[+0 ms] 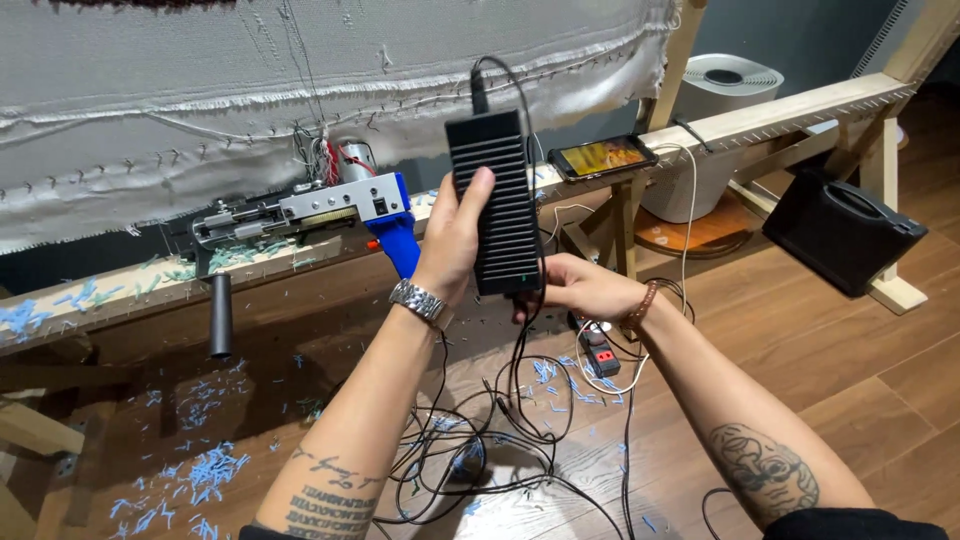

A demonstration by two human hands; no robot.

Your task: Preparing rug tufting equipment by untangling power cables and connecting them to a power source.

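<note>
Left hand [455,240] grips the black power brick [495,200] upright above the floor, right hand [575,288] pinching its lower end; risk: tangled cables [500,440] below snagging, tugging the brick loose or dragging the power strip [598,350].

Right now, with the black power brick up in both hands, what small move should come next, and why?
Probably steady the power brick with the left hand while the right hand works its lower end: the cords hanging below it are tangled on the floor, so loosening them looks sensible.
</note>
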